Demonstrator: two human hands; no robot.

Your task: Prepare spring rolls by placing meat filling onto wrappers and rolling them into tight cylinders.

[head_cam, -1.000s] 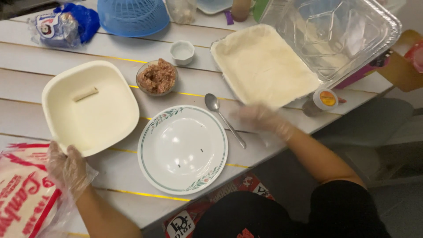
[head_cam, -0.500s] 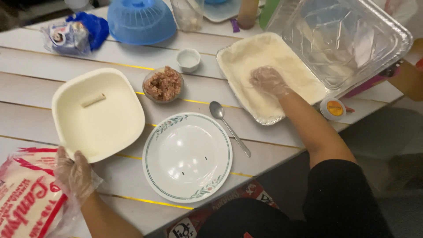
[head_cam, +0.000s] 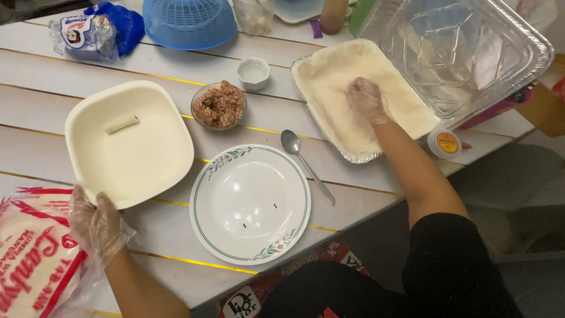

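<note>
The fingers (head_cam: 360, 94) of the right hand (head_cam: 368, 100), in a thin clear glove, lie flat and slightly spread on the pale wrapper sheets (head_cam: 344, 76) in the foil tray (head_cam: 347, 154); they press on the top sheet and I cannot tell if they pinch it. The sheets look very thin, soft and light; I judge they tear easily and stick together, so the best hold is at a free edge or corner, peeled slowly. The left hand (head_cam: 97, 221), also gloved, curls around the near rim of the square cream dish (head_cam: 126, 141); the thumb is on top, the fingers go under and are hidden. The dish looks stiff and light; one small rolled piece (head_cam: 122, 123) lies inside it.

Between the hands stand the round white plate (head_cam: 250, 203), bare, with a metal spoon (head_cam: 306, 165) just beside it, a glass bowl of minced filling (head_cam: 219, 106) and a small white cup (head_cam: 253, 73). The clear lid (head_cam: 465, 50) leans over the far side of the tray and hides that edge; the red and white packet (head_cam: 32, 265) is cut off at the left; how many sheets remain in the stack is impossible to see.
</note>
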